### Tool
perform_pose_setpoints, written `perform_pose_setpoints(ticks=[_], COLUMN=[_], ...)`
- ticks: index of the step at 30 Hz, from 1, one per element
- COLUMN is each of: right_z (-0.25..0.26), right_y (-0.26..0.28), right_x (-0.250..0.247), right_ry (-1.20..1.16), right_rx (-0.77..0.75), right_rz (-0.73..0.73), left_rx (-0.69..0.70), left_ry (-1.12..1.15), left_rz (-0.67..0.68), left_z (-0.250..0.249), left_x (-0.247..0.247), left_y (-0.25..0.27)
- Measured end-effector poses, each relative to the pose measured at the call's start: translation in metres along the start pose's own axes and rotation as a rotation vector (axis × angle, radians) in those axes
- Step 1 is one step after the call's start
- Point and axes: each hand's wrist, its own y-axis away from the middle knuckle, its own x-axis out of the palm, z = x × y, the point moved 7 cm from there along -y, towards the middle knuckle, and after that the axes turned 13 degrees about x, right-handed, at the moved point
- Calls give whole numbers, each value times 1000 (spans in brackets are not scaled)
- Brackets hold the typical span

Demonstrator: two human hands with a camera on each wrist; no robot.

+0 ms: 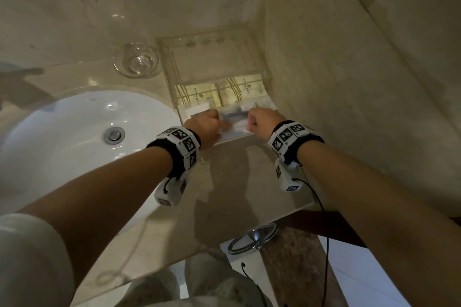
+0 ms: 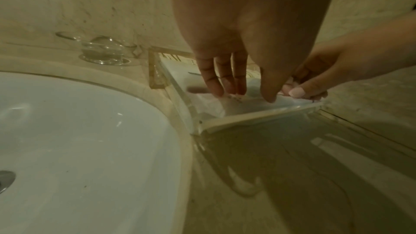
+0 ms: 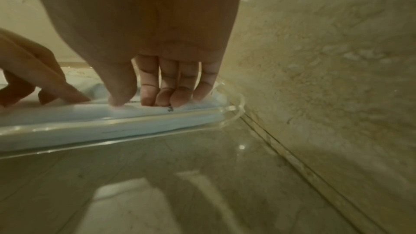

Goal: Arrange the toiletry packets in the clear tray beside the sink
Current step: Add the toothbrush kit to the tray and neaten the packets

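The clear tray (image 1: 169, 67) (image 2: 247, 116) (image 3: 112, 125) stands on the counter between the sink and the side wall. Two gold-printed packets (image 1: 197, 95) (image 1: 245, 87) lie side by side in its middle row. A white packet (image 1: 235, 122) (image 2: 247, 103) (image 3: 67, 113) with something blue inside lies across the front compartment. My left hand (image 1: 209, 124) (image 2: 247, 96) rests straight fingertips on its left part. My right hand (image 1: 259, 119) (image 3: 133, 103) pinches its right end between thumb and curled fingers. Another white packet (image 1: 197, 108) shows at the front left.
The white sink basin (image 1: 74, 132) lies left of the tray. A clear glass dish (image 1: 136, 61) stands behind the basin. The marble side wall (image 1: 324, 82) runs along the tray's right edge. Bare counter (image 1: 249, 182) stretches in front, with a chrome ring (image 1: 253, 237) below its edge.
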Motion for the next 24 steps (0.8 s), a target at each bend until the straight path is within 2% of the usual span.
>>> perform_pose_setpoints(ticks=[6,10,12,14,18,24], right_z=[-4,-3,0,-1,-5,-4], right_y=[5,4,3,0,-3,-3], right_x=[-2,-13,-14,-8,8,2], right_ry=[-9,-23,-3,35,104,44], right_rx=[-24,-86,-135,-131,-88,-117], right_rz=[-46,-225,-267,-191,-16,-49], left_rx=[-15,-8,10,29,42,32], left_ry=[18,8,-36,-60,-13,31], left_rz=[31,-8,-65,-72,32,37], left_z=[2,3,2,0,2,2], left_x=[2,0,-6,-7,3,1], left_y=[-1,-1,-1,-2,-2,-4])
